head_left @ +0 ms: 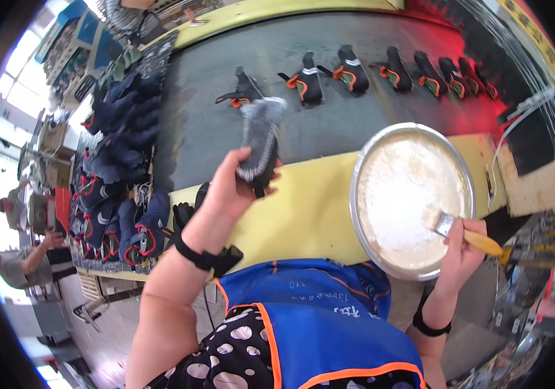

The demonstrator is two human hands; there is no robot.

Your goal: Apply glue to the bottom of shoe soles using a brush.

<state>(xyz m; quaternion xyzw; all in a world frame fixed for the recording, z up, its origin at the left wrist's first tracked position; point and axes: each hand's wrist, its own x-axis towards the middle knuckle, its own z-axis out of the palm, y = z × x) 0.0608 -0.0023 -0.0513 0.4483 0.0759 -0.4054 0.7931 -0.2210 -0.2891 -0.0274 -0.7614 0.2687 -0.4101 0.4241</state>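
My left hand [233,185] grips a dark shoe upper [261,133] by one end, its grey underside with a stitched edge turned up. It is raised over the near edge of the dark belt [206,146]. In my right hand [464,249] is a paintbrush [483,242] with a yellow handle, its bristles at the surface of a thick white paste [400,188]. The paste sits in a large round metal bowl [357,217] at my right. Beyond the left hand, several black shoe uppers with orange trim [310,83] stand in a row along the belt.
A yellow ledge [303,223] runs between me and the belt. At the left, a rack holds several navy shoe uppers [112,168]; a black item [183,214] lies by my left forearm. Red light [443,48] falls on the belt's far right. Two people [21,259] are farther left.
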